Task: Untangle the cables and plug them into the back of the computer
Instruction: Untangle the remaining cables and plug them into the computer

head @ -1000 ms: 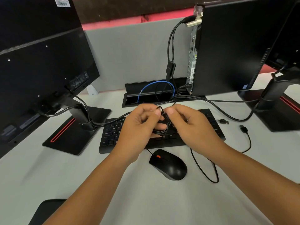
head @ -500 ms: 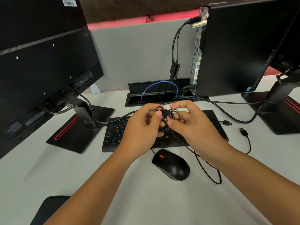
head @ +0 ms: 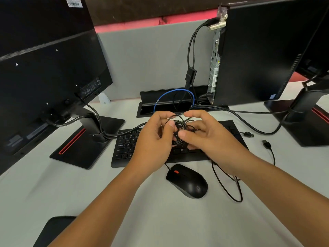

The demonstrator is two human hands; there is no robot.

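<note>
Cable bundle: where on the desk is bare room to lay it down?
Bare desk lies near the camera, left of the mouse, in front of the left monitor's base. A smaller patch sits far right of the cable loop. Crowded: the keyboard under both hands, left hand and right hand, gripping the cable bundle.

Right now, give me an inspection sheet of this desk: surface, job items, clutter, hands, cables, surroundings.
Surface: pale desk, with an open cable tray at the back.
Job's things: tangled cable bundle; computer upright, its rear ports facing left.
Clutter: keyboard, mouse, two monitors.
Grippers: left hand and right hand both grip the bundle above the keyboard.
Cables: two loose USB plugs lie on the desk at right; blue cable in the tray.
Surroundings: grey partition.
</note>
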